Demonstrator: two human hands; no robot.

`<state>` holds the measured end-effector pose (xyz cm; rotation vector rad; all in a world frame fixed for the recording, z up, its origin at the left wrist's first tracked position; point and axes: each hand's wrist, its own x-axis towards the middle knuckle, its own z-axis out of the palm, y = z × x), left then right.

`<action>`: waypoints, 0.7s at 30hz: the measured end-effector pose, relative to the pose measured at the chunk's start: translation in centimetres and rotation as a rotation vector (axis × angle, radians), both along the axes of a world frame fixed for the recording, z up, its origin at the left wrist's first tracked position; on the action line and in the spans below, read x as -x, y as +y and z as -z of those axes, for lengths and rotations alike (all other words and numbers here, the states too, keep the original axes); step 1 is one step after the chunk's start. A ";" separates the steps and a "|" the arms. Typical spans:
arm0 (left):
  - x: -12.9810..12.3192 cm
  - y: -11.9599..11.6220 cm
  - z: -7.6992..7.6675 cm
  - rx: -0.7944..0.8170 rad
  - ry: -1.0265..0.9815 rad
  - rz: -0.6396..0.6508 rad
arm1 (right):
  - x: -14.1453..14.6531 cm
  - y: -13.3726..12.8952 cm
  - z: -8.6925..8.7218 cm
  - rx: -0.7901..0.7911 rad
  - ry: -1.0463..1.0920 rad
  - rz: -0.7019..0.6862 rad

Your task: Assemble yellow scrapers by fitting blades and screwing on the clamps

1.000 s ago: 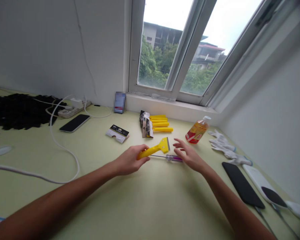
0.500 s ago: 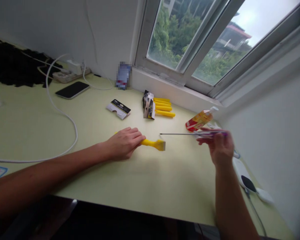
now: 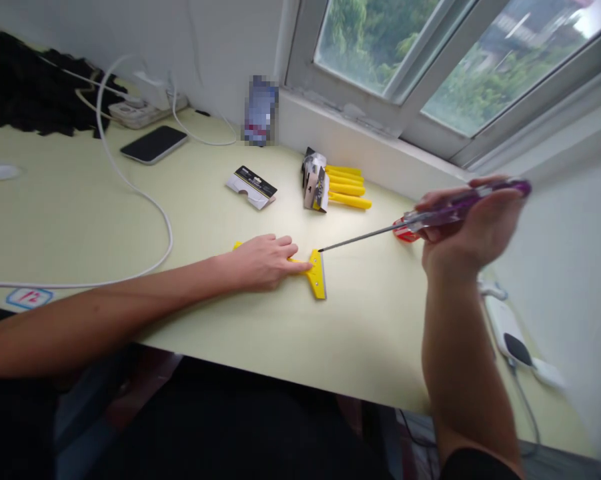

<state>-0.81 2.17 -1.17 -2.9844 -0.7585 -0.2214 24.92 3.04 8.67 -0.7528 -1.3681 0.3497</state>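
Note:
My left hand (image 3: 263,262) lies over the handle of a yellow plastic scraper (image 3: 317,275), pressing it flat on the pale green desk (image 3: 220,200), with the metal-edged head sticking out past my fingertips. My right hand (image 3: 473,223) is raised and holds a screwdriver (image 3: 453,211) with a translucent purple handle. Its thin steel shaft slants down, and the tip sits just above the scraper's head, at its upper corner. Whether tip and scraper touch, I cannot tell.
Behind the hands lie a bundle of yellow-handled tools (image 3: 345,188) and a card package (image 3: 251,187). A bottle (image 3: 405,230) is mostly hidden by my right hand. A phone (image 3: 153,144), power strip (image 3: 145,113) and white cable (image 3: 130,193) occupy the left.
My right hand has lifted the screwdriver off the desk and now aims its tip at the scraper. My left hand has lowered the scraper flat on the desk. The view has tilted.

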 end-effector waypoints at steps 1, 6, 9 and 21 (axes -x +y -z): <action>-0.1 0.0 0.0 0.002 0.002 -0.001 | 0.3 0.1 0.5 0.044 -0.007 -0.013; -0.1 -0.1 0.1 0.031 -0.005 -0.004 | 0.0 0.4 1.9 0.180 -0.045 -0.006; -0.1 -0.1 0.1 0.038 -0.004 -0.002 | -0.4 0.4 2.0 0.192 -0.072 0.034; -0.3 -0.1 0.1 0.053 0.030 -0.013 | -0.3 -0.1 0.7 0.196 -0.137 -0.044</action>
